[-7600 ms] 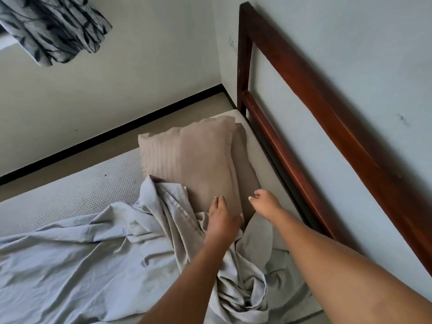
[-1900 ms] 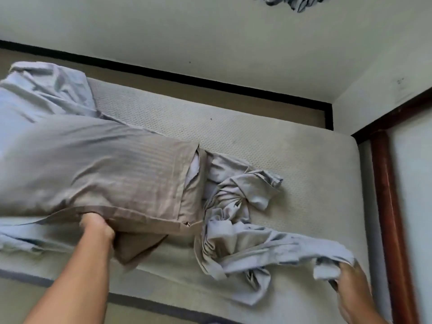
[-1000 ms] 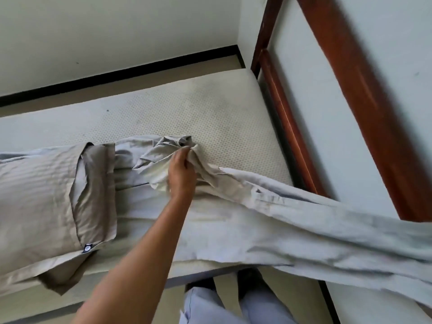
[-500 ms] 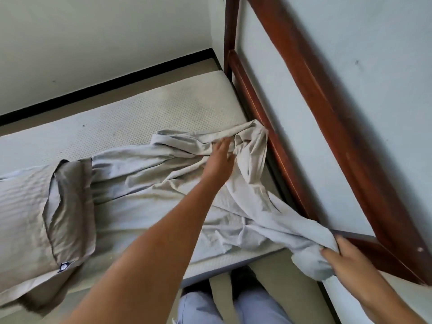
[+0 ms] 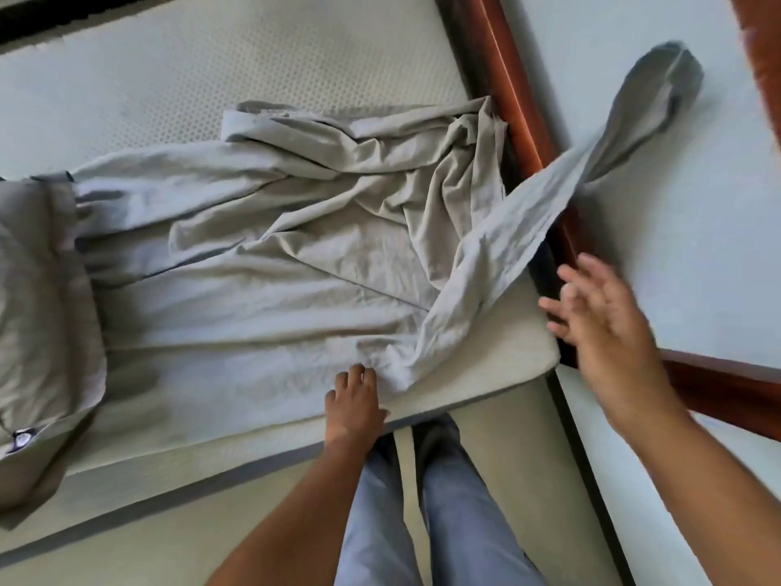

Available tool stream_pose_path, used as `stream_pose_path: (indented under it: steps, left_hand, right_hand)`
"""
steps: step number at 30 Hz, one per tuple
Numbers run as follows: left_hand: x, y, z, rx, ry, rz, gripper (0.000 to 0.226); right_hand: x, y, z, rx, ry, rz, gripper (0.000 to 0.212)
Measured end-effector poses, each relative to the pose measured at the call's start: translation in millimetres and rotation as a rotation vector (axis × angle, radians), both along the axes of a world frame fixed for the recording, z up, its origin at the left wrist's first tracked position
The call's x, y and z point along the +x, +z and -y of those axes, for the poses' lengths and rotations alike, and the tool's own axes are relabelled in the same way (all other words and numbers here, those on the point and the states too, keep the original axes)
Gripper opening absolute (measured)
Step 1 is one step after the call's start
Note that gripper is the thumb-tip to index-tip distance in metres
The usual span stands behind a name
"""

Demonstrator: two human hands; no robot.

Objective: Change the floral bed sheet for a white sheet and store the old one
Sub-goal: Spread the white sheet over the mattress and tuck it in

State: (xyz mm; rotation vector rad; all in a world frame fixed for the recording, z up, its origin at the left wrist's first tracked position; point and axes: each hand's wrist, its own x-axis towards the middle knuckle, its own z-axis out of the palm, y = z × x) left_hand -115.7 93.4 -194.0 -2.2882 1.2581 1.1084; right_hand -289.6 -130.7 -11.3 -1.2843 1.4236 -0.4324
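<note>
Mattress [image 5: 211,57] near edge: left hand [image 5: 355,401] on sheet [image 5: 274,268] (grip unclear); right hand [image 5: 608,327] midair, fingers spread wide.

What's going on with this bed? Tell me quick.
A person is spreading a pale sheet on a bare mattress. Their left hand rests on the sheet at the near edge; the right hand is open, holding nothing. One end of the sheet is in the air by the wooden headboard. A pillow lies at the left.
</note>
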Motion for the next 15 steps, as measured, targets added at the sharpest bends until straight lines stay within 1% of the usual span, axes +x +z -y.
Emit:
stream_pose_path:
  steps: [1,2,3,4,5,7,8,9,11,12,14,15]
  left_hand:
    - [3.0,-5.8,4.2,-0.033,-0.009,0.017,0.066]
    - [7.0,-12.6,7.6,-0.069,-0.023,0.026,0.057]
    - [12.6,-18.8,10.3,-0.097,-0.044,0.027,0.046]
    - [18.3,-24.5,12.2,-0.128,-0.049,0.013,0.037]
    - [24.1,-28.2,13.9,-0.147,-0.042,-0.027,0.035]
    - [33.2,-24.8,15.9,-0.15,0.068,-0.206,0.026]
    - [35.1,-21.1,15.9,-0.128,0.124,-0.317,0.017]
    - [35.7,-14.6,13.8,-0.073,0.159,-0.434,0.01]
    - [38.4,-3.9,9.1,0.058,0.158,-0.597,0.007]
    - [40.0,-2.2,5.0,0.117,0.125,-0.631,0.011]
    - [39.3,-3.1,1.5,0.217,0.013,-0.638,0.017]
    - [36.6,-3.5,1.1,0.263,-0.033,-0.641,0.021]
  right_hand:
    - [-2.3,-27.7,-13.1,0.096,0.038,-0.09,0.035]
    - [-3.4,-56.0,-26.9,0.203,0.067,-0.174,0.028]
    - [-3.0,-84.4,-40.7,0.306,0.089,-0.235,0.028]
    - [-1.0,-108.1,-52.2,0.403,0.104,-0.272,0.032]
    - [2.9,-129.4,-63.4,0.489,0.098,-0.285,0.04]
    - [16.7,-157.3,-79.7,0.626,0.011,-0.24,0.05]
    - [24.8,-167.5,-84.7,0.655,-0.047,-0.205,0.049]
    - [32.3,-175.1,-87.1,0.662,-0.091,-0.184,0.05]
    - [46.5,-186.1,-88.2,0.682,-0.219,-0.131,0.063]
    - [53.5,-189.1,-87.6,0.716,-0.29,-0.084,0.062]
    - [60.4,-194.7,-83.4,0.802,-0.408,0.034,0.04]
    - [59.1,-196.2,-81.5,0.827,-0.452,0.089,0.032]
